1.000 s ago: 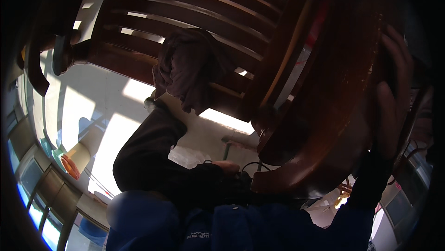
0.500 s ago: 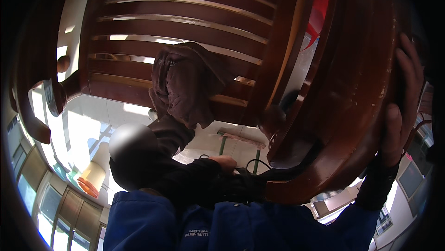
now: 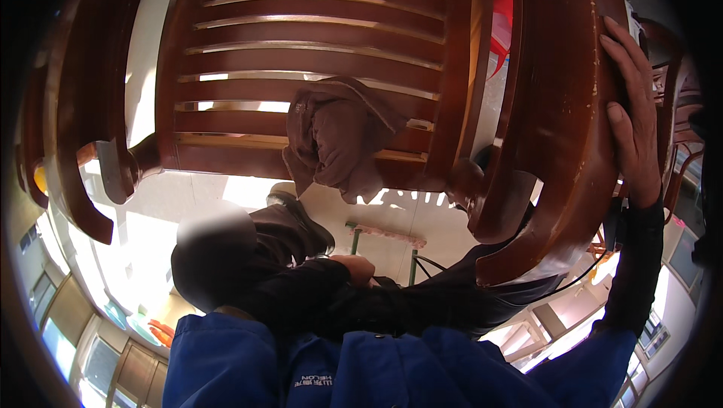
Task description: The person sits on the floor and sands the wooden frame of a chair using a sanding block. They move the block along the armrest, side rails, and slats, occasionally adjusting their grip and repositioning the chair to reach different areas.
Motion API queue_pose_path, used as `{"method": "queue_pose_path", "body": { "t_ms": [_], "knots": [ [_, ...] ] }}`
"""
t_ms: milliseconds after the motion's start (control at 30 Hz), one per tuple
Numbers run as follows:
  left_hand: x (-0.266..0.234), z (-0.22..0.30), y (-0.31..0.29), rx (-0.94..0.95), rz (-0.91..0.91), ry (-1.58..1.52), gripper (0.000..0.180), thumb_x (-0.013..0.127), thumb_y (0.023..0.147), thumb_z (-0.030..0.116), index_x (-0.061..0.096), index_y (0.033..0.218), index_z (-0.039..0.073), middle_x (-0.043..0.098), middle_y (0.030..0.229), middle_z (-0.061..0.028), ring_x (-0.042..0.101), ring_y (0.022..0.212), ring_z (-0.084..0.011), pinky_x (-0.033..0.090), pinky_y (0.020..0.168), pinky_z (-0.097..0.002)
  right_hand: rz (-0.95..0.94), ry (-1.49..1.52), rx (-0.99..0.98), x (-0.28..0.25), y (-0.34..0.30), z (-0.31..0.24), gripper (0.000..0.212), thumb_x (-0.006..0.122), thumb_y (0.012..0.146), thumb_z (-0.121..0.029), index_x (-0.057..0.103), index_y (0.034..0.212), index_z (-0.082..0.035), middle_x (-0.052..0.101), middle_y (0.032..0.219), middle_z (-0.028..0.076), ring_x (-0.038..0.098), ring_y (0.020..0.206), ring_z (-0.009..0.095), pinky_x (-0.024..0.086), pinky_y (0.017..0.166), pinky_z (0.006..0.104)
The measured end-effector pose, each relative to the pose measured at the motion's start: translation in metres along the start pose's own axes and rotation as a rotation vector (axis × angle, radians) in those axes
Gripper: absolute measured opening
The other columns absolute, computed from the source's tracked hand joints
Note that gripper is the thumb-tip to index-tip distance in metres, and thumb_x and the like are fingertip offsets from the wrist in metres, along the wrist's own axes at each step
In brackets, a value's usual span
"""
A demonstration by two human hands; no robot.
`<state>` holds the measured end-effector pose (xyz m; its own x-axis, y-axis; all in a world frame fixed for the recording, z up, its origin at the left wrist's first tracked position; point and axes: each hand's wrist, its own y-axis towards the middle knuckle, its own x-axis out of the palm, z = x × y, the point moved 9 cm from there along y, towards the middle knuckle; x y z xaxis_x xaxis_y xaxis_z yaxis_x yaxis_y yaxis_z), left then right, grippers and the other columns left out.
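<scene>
Before me is a dark red-brown wooden slatted seat (image 3: 316, 50) with wide curved arms. A crumpled brown cloth (image 3: 331, 129) lies on its front slats and hangs over the front edge. No hand touches it. My right hand (image 3: 636, 110) rests at the outer side of the right armrest (image 3: 572, 114), its fingers stretched along the wood and the thumb apart. Low in front of my body is my left hand (image 3: 355, 266), below the cloth and near my lap. Its fingers are mostly hidden, so I cannot make out whether it holds anything.
On the floor beyond my lap is a mop-like tool (image 3: 385, 235) with a pinkish head and green bars. My dark shoe (image 3: 301, 220) stands below the seat front. The left armrest (image 3: 83, 129) curves down at the left. A red item (image 3: 501, 20) shows beside the right armrest.
The view has shifted, so the seat and cloth sit farther right and both armrests have moved in the picture. My shoe shows more. The right hand stays on the armrest; the cloth lies much as before.
</scene>
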<state>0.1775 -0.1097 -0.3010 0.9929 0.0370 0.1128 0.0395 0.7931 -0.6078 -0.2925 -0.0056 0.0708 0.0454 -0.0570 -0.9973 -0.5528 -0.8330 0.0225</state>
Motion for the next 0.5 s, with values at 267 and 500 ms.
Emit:
{"method": "queue_pose_path", "body": {
  "t_ms": [267, 500],
  "knots": [
    [0.006, -0.003, 0.011, 0.015, 0.011, 0.128, 0.044, 0.074, 0.091, 0.039, 0.081, 0.115, 0.002, 0.079, 0.113, -0.0243, 0.074, 0.112, -0.0433, 0.059, 0.092, -0.0537, 0.030, 0.100, 0.193, 0.005, -0.011, -0.046, 0.077, 0.058, 0.105, -0.050, 0.042, 0.166, -0.005, 0.034, 0.174, 0.018, 0.030, 0.162, 0.039, 0.023, 0.132, 0.0514],
    [-0.015, -0.001, 0.018, -0.019, 0.065, 0.245, 0.040, 0.075, 0.092, 0.039, 0.083, 0.114, 0.006, 0.080, 0.113, -0.0188, 0.077, 0.108, -0.0350, 0.060, 0.086, -0.0522, 0.137, 0.085, 0.220, 0.005, -0.009, -0.049, 0.077, 0.065, 0.102, -0.046, 0.045, 0.163, -0.004, 0.036, 0.172, 0.021, 0.033, 0.159, 0.042, 0.024, 0.131, 0.0525]
  ]
}}
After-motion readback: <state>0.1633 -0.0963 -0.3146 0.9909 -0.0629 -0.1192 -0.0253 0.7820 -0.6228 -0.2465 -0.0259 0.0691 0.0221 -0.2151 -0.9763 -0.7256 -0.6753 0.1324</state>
